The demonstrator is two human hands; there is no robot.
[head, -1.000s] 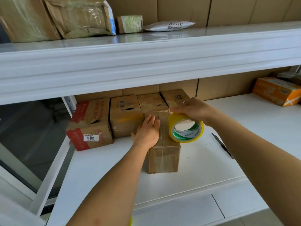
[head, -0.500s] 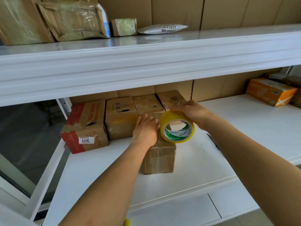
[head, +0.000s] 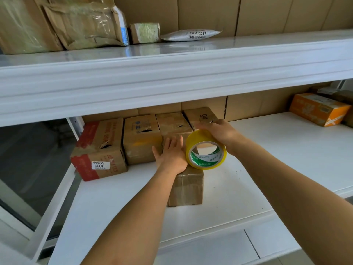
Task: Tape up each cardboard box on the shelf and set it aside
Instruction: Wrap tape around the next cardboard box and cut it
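A small brown cardboard box (head: 188, 188) stands near the front of the white shelf (head: 248, 169). My left hand (head: 171, 154) lies flat on its top, fingers straight. My right hand (head: 219, 133) grips a yellow tape roll (head: 206, 150) with a green and white core, held over the box's right top edge. Behind stand a red-printed box (head: 99, 150) with a "3011" label and three brown boxes (head: 141, 138) in a row, with torn openings in their tops.
An orange box (head: 319, 109) sits at the far right of the shelf. The upper shelf (head: 172, 73) overhangs the work area and carries wrapped parcels (head: 84, 23) and a grey mail bag (head: 191, 35). Cardboard sheets line the back wall.
The tape roll has shifted left and slightly toward me along the box top. My left hand stays pressed on the box. The knife seen on the shelf earlier is now hidden by my right arm.
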